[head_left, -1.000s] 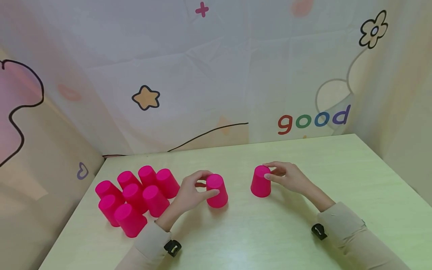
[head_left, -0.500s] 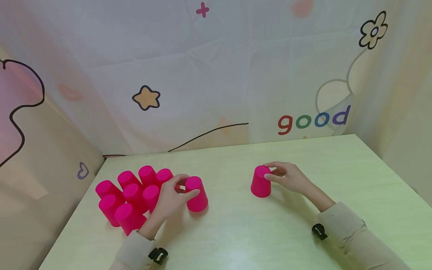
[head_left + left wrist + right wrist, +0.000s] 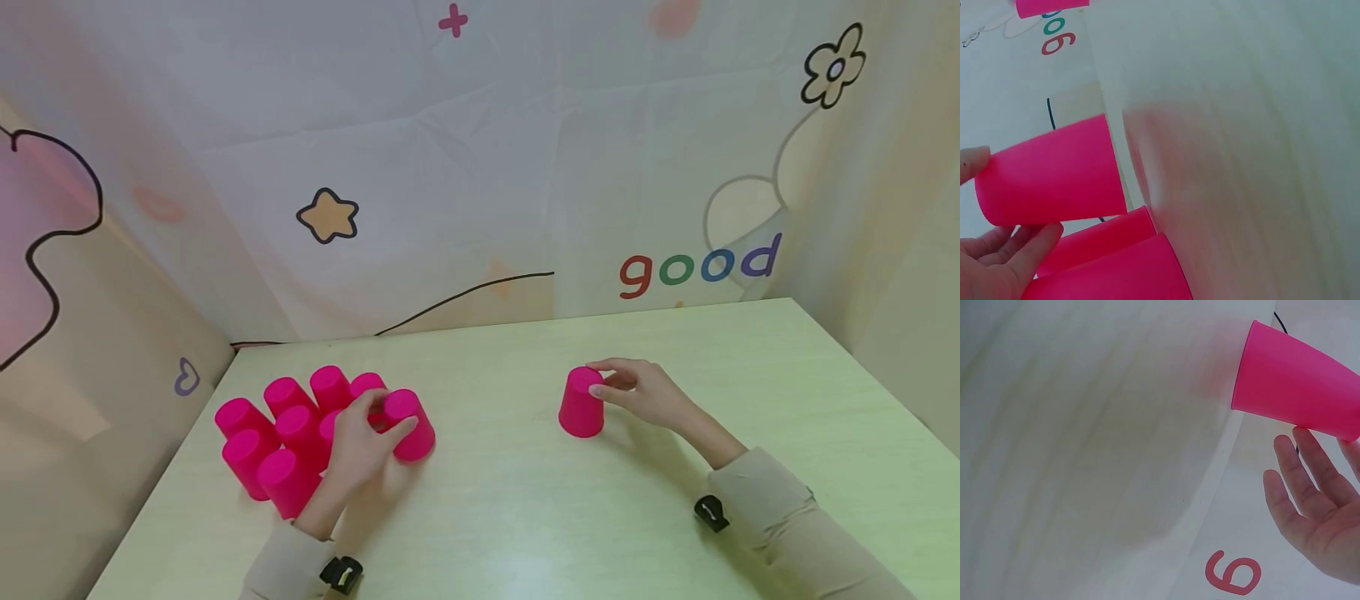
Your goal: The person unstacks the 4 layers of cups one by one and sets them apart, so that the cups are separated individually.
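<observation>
My left hand (image 3: pixel 356 448) pinches an upside-down pink cup (image 3: pixel 414 433) between thumb and fingers, close to the right side of a group of matching pink cups (image 3: pixel 296 429). In the left wrist view this cup (image 3: pixel 1054 175) has a dark shadow beside its rim, and two other cups show just past it. Further right, my right hand (image 3: pixel 643 398) holds another upside-down pink cup (image 3: pixel 579 408) near its top with thumb and index finger. The right wrist view shows the remaining fingers (image 3: pixel 1310 481) spread loosely alongside that cup (image 3: pixel 1291 381).
The cups of the group stand upside down at the left of the pale wooden table (image 3: pixel 510 517), some partly hidden by my left hand. A printed cloth (image 3: pixel 480 167) hangs behind the table's back edge.
My left hand has carried its cup leftward from the middle of the table to beside the group. The right hand and its cup have stayed in place.
</observation>
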The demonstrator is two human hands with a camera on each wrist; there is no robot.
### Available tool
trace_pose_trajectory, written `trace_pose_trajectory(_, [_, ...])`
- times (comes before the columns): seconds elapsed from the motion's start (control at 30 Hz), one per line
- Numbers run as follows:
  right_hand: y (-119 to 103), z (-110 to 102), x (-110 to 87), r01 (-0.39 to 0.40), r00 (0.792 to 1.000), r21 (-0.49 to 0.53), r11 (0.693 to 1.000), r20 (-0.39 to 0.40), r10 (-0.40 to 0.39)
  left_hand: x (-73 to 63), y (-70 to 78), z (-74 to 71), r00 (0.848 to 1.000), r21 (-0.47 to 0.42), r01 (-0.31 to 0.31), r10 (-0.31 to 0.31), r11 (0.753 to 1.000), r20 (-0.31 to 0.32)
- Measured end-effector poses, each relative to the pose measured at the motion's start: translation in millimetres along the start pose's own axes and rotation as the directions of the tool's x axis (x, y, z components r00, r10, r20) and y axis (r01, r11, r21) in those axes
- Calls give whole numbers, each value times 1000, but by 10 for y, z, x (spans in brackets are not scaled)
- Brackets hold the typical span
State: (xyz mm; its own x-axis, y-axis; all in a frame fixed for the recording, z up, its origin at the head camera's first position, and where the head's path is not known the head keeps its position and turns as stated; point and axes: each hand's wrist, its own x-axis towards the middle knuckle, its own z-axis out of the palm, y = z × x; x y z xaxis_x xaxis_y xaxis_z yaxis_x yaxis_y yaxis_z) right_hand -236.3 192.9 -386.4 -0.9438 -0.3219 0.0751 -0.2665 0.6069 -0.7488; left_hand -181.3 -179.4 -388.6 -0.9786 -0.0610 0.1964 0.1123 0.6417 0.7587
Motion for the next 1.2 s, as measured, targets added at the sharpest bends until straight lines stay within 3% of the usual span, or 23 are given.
trace_pose_trajectory(0.43, [-52,-24,10,51,999,-46,998,21,-50,5,2,33,1000,118,-21,22,993,-4])
trace_pose_trajectory(0.77, [-101,-13,46,54,997,-58,997,53,-51,10,-15,33,1000,91,-8,9,996,-17])
trace_pose_trajectory(0.93, [-137,25,97,102,994,-97,990,55,-97,12,-14,19,1000,67,-5,6,998,-21])
trace_pose_trajectory(1.2, [-274,157,252,117,992,-55,992,57,-114,27,-18,13,1000,69,8,-6,998,-21])
